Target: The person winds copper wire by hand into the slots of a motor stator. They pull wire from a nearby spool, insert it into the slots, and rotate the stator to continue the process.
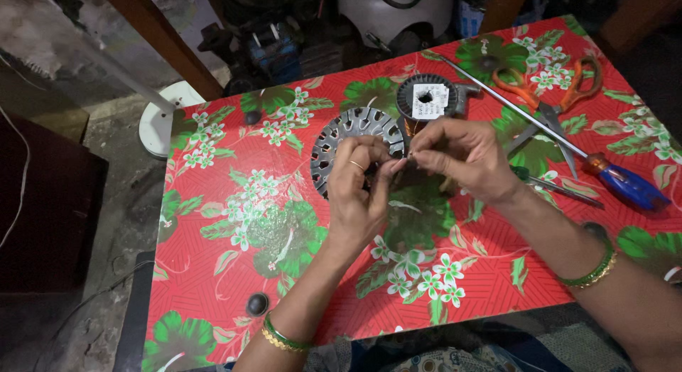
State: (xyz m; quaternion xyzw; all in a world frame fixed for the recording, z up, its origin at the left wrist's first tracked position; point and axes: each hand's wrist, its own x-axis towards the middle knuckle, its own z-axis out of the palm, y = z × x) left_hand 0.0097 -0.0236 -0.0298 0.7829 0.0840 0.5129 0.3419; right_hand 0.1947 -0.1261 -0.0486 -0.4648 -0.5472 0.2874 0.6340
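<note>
Near the middle of the frame the left hand [362, 191] was raised with its fingers curled inward, a thin ring on one finger, the fingertips pinched against those of the right hand [455, 155]. The right hand came in from the lower right, wrist bent, thumb and forefinger closed tight on something very fine at the meeting point — too small to make out, though it sat right by the copper wire. Both forearms rose from the bottom edge, each with green and gold bangles at the wrist.

Just behind the left fingers, and partly hidden by them, lay the stator core [352, 134] — a flat grey metal disc with slots cut around its rim, resting on the table [234, 230]. Touching its upper right edge stood a spool of copper wire [425, 102], dark-flanged, with a white label on top and shiny orange windings at the side.

The table wore a glossy red plastic cover printed with green leaves and white blossoms. Toward the upper right lay orange-handled scissors [550, 95], blades pointing down, crossed by a long screwdriver [625, 184] with a slender steel shaft and a blue handle. Off the table at the upper left, a white round base [160, 123] sat on the rough grey floor.
</note>
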